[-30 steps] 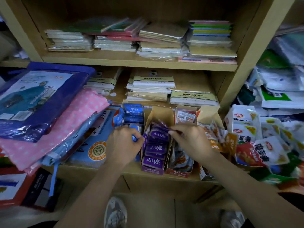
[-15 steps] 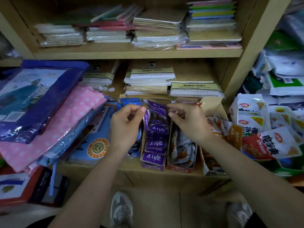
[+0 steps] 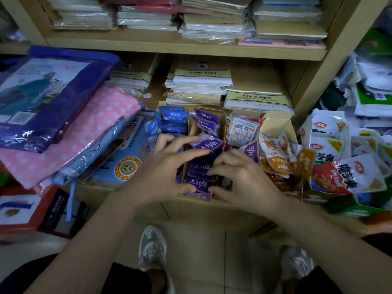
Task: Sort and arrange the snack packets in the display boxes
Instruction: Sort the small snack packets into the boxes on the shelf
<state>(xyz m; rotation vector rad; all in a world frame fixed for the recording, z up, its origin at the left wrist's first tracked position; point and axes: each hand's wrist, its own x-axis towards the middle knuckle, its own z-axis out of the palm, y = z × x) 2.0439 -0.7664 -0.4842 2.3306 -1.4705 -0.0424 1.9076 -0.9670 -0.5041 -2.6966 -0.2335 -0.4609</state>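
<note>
Several cardboard display boxes stand side by side on the lower shelf. One holds blue packets (image 3: 172,118), the middle box (image 3: 222,115) purple packets (image 3: 198,184), the others a red-white packet (image 3: 244,126) and orange packets (image 3: 275,164). My left hand (image 3: 167,168) reaches over the purple box with straight spread fingers, and its fingertips touch a tilted purple packet (image 3: 209,143). My right hand (image 3: 241,179) comes from the other side, its curled fingers and thumb pinching the front purple packets. Another purple packet (image 3: 252,151) sticks up just behind my right hand.
Folded wrapped textiles (image 3: 70,132) are stacked on the left. Large white and red snack bags (image 3: 343,177) crowd the right. Stacks of notebooks (image 3: 201,85) lie behind the boxes and on the upper shelf (image 3: 148,42). My shoes (image 3: 152,247) are on the tiled floor below.
Both hands have come down from the back of the purple box to its front half. My left hand's pinch has opened, and a purple packet now lies tilted across the row.
</note>
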